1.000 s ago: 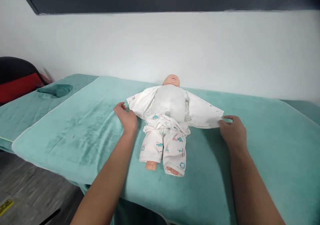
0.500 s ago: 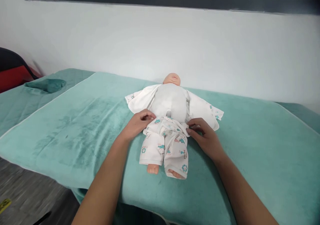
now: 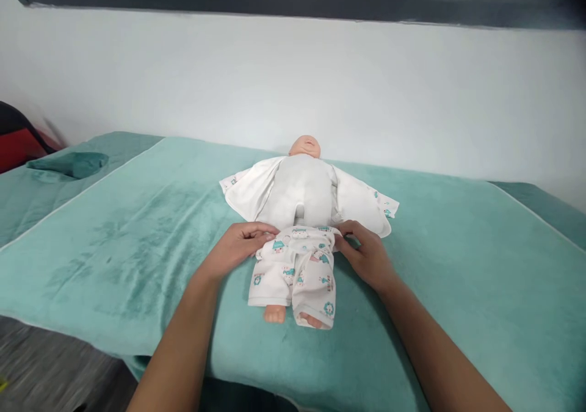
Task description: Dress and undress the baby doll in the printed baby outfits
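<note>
A baby doll (image 3: 303,189) lies on its back on the teal towel (image 3: 137,229), head toward the wall. Its white top (image 3: 361,207) is spread open to both sides, baring the grey cloth body. White printed trousers (image 3: 295,274) cover its legs, and both feet stick out at the near end. My left hand (image 3: 238,247) pinches the left side of the trousers' waistband. My right hand (image 3: 364,253) grips the waistband's right side. Both hands have their fingers closed on the fabric.
The towel covers a bed against a white wall (image 3: 293,88). A folded dark green cloth (image 3: 68,163) lies at the far left on a second teal cover. A red and black object (image 3: 18,140) shows at the left edge. Grey floor (image 3: 50,375) lies below left.
My hands left the outer edges of the opened top and came together at the doll's waist, then took hold of the trousers' waistband, which now sits slightly lower toward me.
</note>
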`<action>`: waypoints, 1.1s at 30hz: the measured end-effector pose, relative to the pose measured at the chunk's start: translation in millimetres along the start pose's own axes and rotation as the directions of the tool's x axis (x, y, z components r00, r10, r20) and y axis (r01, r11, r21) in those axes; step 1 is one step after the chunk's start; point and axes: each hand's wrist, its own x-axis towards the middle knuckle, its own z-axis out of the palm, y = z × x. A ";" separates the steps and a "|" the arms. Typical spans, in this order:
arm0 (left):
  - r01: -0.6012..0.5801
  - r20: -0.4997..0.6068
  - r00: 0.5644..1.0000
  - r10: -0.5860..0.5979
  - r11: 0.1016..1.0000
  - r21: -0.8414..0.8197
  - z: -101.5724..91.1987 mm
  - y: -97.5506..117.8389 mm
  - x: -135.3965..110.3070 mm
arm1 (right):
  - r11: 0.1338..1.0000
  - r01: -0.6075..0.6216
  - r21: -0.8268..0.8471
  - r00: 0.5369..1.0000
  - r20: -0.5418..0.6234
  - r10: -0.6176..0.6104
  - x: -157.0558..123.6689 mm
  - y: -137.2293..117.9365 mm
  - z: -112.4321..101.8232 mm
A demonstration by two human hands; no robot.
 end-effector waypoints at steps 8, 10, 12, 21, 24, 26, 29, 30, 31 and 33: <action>-0.165 -0.002 0.986 0.167 0.976 0.143 -3.3 -2.3 2.8 | 0.990 -0.076 -0.118 0.966 -0.257 0.043 49.2 -3.3 10.0; -0.213 -0.096 0.969 0.226 0.968 0.136 -0.8 -5.6 7.3 | 0.989 -0.034 -0.144 0.965 -0.261 -0.005 59.5 -1.8 15.9; -0.229 -0.206 0.948 0.242 0.970 0.085 3.2 -7.9 15.2 | 0.990 -0.013 -0.144 0.970 -0.240 -0.022 61.9 1.3 20.9; -0.110 -0.491 0.833 0.256 0.945 0.307 0.0 16.1 107.7 | 0.957 -0.196 -0.214 0.975 -0.149 0.166 99.9 4.0 1.7; -0.099 -0.486 0.847 0.215 0.962 0.254 -4.7 16.8 138.8 | 0.941 -0.333 -0.049 0.930 -0.182 0.320 124.3 15.8 6.5; -0.097 -0.463 0.873 0.150 0.986 0.136 -5.5 12.0 147.6 | 0.925 -0.376 0.048 0.908 -0.180 0.378 130.3 27.5 14.3; -0.082 -0.370 0.928 0.043 0.993 -0.090 -9.0 5.1 143.5 | 0.916 -0.399 0.037 0.897 -0.191 0.398 126.9 42.5 21.6; -0.060 -0.305 0.952 0.011 0.987 -0.152 -11.7 4.5 139.4 | 0.914 -0.406 0.014 0.894 -0.202 0.400 124.8 45.9 21.6; -0.030 -0.228 0.974 -0.014 0.982 -0.188 -15.3 4.7 134.7 | 0.910 -0.414 0.001 0.890 -0.208 0.406 123.0 48.5 20.7; 0.026 -0.074 0.997 -0.039 0.986 -0.162 -24.0 7.3 124.9 | 0.901 -0.434 0.020 0.883 -0.189 0.430 120.7 52.1 16.8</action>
